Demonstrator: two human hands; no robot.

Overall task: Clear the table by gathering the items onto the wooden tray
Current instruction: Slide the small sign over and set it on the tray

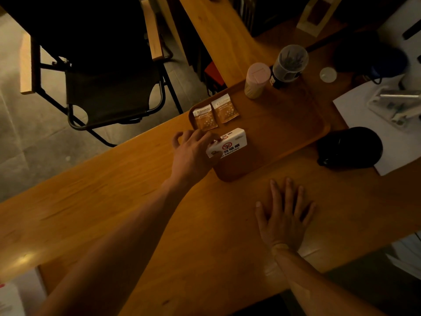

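Left hand (191,151) is extended over the near-left corner of the wooden tray (284,133), its fingers (200,135) loosely curled and spread at the left end of the white no-smoking sign (227,143); the fingertips meet the sign's top left edge, but whether they grip it or only touch it cannot be told in this dim light. The sign stands on the tray, just right of those fingers. Directly beyond the fingers, two brown sachets (215,115) lie side by side and flat on the tray, close to its left rim and apart from the sign. Further beyond and to the right of the fingers, at the far end of the tray, stand a toothpick holder with a pink lid (256,80) and, touching or nearly touching it, a dark bottle capped by a clear plastic cup (288,65). Right hand (283,220) lies palm down on the worktop (114,201), fingers (288,192) straight and slightly apart, holding nothing, short of the tray's near edge. A black cap (349,148) rests on the worktop to the right of the tray, beyond the right fingers. A small clear lid (328,74) lies past the tray's far right corner. A black folding chair (102,87) stands on the floor beyond the worktop, left of the left fingers.
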